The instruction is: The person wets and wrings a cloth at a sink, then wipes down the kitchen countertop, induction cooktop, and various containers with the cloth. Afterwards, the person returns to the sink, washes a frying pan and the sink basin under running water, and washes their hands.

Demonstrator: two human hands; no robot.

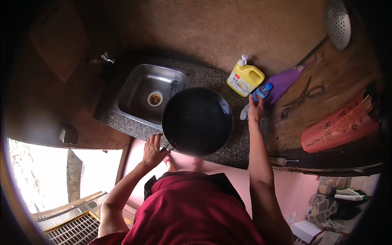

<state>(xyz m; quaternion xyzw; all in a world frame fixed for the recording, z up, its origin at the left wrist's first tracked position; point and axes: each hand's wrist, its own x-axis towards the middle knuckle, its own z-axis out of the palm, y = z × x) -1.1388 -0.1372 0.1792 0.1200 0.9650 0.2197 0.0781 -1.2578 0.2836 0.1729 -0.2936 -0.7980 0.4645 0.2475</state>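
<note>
A large black wok (197, 121) rests on the granite counter, overlapping the right rim of the steel sink (130, 87). My left hand (152, 152) is at the wok's lower left, fingers stretched out and thumb beside its short handle (165, 148). At the right, my right hand (255, 109) reaches up to a small blue-capped bottle (262, 91). Its fingers are apart at the bottle's lower end; whether they touch it is unclear. A yellow pump jug (245, 78) stands just left of that bottle. Near my right wrist lies a crumpled greyish thing (244, 112).
A tap (107, 58) sticks out above the sink. On the right wall hang a purple cloth or bag (286, 85), scissors (304, 97), a perforated ladle (338, 25) and a red chopstick basket (339, 124). The counter's front edge (228, 161) runs before my body.
</note>
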